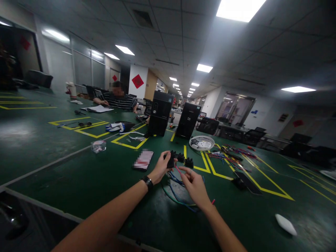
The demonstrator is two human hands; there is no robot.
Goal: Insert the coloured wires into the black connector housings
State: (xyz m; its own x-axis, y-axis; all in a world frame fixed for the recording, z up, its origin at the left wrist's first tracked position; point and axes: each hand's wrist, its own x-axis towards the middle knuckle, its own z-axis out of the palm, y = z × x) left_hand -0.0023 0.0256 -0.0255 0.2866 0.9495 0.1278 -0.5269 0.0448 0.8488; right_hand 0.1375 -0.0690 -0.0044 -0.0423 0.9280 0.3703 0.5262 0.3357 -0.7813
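Observation:
My left hand [162, 168] grips a small black connector block [171, 160] just above the green table [78, 175]; a black watch sits on that wrist. My right hand [193, 184] is closed in a pinch on a thin red wire [179, 170] that runs up to the block. Blue and green wires [176, 192] lie loose on the table under both hands. Two more small black blocks [185, 160] rest just beyond my fingers.
Two black computer towers [160, 113] stand behind. A white round basket [202, 142], a heap of coloured wires [231, 155], a flat black part [245, 182], a clear small box [98, 146] and a white object [285, 224] lie around. A seated person [118, 98] works at the far left.

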